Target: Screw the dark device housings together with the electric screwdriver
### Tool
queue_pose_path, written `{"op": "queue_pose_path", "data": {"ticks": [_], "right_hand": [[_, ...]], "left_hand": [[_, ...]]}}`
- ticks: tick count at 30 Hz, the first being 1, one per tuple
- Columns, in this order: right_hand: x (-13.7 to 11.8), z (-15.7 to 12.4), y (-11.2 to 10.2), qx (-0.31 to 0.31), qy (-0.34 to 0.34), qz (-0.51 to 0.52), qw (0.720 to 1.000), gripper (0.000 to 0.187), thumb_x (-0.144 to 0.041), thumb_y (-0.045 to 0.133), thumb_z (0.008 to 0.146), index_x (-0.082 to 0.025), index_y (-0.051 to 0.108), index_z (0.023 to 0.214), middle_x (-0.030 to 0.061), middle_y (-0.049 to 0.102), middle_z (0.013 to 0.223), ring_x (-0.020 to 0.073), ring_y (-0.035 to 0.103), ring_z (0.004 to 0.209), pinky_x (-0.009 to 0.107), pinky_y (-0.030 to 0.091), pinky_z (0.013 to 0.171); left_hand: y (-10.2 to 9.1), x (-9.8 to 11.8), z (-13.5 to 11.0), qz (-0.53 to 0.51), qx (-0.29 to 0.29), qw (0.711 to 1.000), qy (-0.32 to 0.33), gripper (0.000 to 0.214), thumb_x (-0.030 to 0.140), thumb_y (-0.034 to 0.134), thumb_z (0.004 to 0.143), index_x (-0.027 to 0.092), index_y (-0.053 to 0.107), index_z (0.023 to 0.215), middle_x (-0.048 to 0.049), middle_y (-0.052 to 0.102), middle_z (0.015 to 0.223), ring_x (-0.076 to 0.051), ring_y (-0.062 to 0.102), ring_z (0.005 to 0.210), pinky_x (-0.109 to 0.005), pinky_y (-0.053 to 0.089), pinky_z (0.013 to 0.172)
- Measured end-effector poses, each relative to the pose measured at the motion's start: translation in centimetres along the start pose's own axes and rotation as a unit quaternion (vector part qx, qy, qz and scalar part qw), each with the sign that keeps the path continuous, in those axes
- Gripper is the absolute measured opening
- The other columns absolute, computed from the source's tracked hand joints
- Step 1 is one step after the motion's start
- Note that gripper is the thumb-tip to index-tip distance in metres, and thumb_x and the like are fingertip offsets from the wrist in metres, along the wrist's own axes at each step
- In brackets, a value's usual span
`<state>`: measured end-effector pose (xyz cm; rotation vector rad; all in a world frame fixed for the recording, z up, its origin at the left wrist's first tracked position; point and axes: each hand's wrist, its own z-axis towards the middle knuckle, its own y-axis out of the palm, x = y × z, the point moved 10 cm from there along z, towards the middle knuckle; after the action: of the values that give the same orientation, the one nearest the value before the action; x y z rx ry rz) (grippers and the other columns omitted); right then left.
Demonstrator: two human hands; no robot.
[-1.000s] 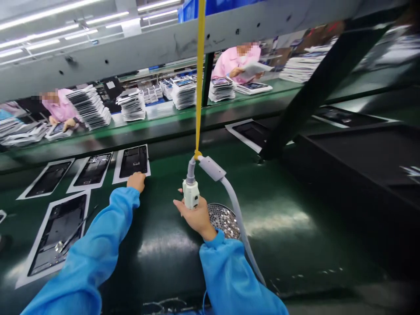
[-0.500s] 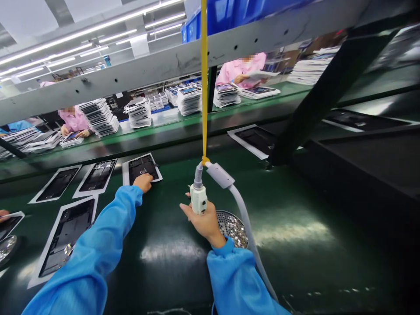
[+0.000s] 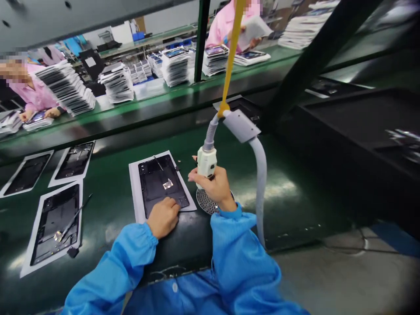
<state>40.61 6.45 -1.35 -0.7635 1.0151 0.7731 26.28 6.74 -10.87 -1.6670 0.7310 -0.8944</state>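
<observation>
My left hand (image 3: 164, 216) has its fingers curled over the near edge of a black tablet housing (image 3: 157, 189), which lies on a white sheet (image 3: 135, 188). A small silvery part (image 3: 167, 184) sits on the housing. My right hand (image 3: 215, 186) is wrapped round a white electric screwdriver (image 3: 206, 162), held upright just right of the housing; its tip is hidden. A thick grey cable (image 3: 260, 175) loops from its top, and a yellow strap (image 3: 231, 61) holds it from above. Below my right hand, partly covered, is a round perforated metal dish (image 3: 205, 202).
Several more black housings on white sheets lie at left, the nearest one (image 3: 55, 223) with a loose cable. A dark slanted post (image 3: 315, 65) and black tray (image 3: 354, 113) stand at right. Across the bench, people in pink work beside stacked tablets (image 3: 175, 65).
My left hand has drawn the tablet housing from the far side of the bench towards me. The view has tilted down; my right hand still holds the screwdriver.
</observation>
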Motion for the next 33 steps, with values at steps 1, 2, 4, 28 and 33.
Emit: {"op": "queue_pose_path", "data": {"ticks": [1, 2, 4, 28, 33], "right_hand": [[0.2, 0.1, -0.5, 0.014, 0.007, -0.003, 1.0, 0.032, -0.039, 0.067, 0.068, -0.009, 0.057, 0.069, 0.0062, 0.058, 0.065, 0.0111, 0.051, 0.058, 0.024, 0.042, 0.057], [0.3, 0.2, -1.0, 0.032, 0.011, -0.008, 0.999, 0.033, -0.039, 0.069, 0.066, -0.009, 0.055, 0.067, 0.0051, 0.055, 0.06, 0.0108, 0.05, 0.056, 0.024, 0.041, 0.056], [0.5, 0.3, -2.0, 0.064, 0.019, -0.017, 0.998, 0.038, -0.04, 0.075, 0.06, -0.009, 0.055, 0.07, 0.0033, 0.052, 0.055, 0.0102, 0.049, 0.051, 0.024, 0.041, 0.053], [3.3, 1.5, -2.8, 0.148, 0.041, 0.062, 0.986, 0.04, -0.033, 0.068, 0.06, -0.005, 0.063, 0.089, -0.0002, 0.052, 0.051, 0.0102, 0.05, 0.044, 0.023, 0.042, 0.048], [3.4, 1.4, -2.8, 0.154, 0.055, 0.063, 0.985, 0.042, -0.034, 0.069, 0.057, -0.005, 0.063, 0.085, 0.0012, 0.054, 0.054, 0.011, 0.05, 0.044, 0.023, 0.04, 0.046]], "left_hand": [[0.5, 0.2, -0.1, -0.018, 0.019, 1.0, 0.006, 0.034, 0.021, 0.037, 0.086, 0.018, 0.063, 0.107, -0.0063, 0.058, 0.104, -0.019, 0.051, 0.103, -0.035, 0.048, 0.088], [0.7, 0.2, -0.1, -0.041, 0.05, 0.998, 0.012, 0.033, 0.024, 0.039, 0.086, 0.019, 0.064, 0.107, -0.0056, 0.059, 0.102, -0.018, 0.052, 0.101, -0.034, 0.048, 0.087], [0.5, -0.1, -0.4, -0.105, 0.124, 0.986, 0.032, 0.031, 0.033, 0.044, 0.088, 0.02, 0.066, 0.104, -0.0039, 0.061, 0.098, -0.015, 0.054, 0.096, -0.03, 0.048, 0.085], [-3.1, -7.8, 1.7, -0.232, 0.206, 0.943, -0.12, 0.027, 0.04, 0.053, 0.084, 0.02, 0.069, 0.092, 0.0014, 0.066, 0.096, -0.009, 0.058, 0.083, -0.024, 0.041, 0.079], [-2.6, -8.6, 1.7, -0.241, 0.193, 0.94, -0.143, 0.028, 0.042, 0.057, 0.081, 0.019, 0.07, 0.092, 0.0006, 0.066, 0.085, -0.006, 0.051, 0.066, -0.02, 0.036, 0.066]]}}
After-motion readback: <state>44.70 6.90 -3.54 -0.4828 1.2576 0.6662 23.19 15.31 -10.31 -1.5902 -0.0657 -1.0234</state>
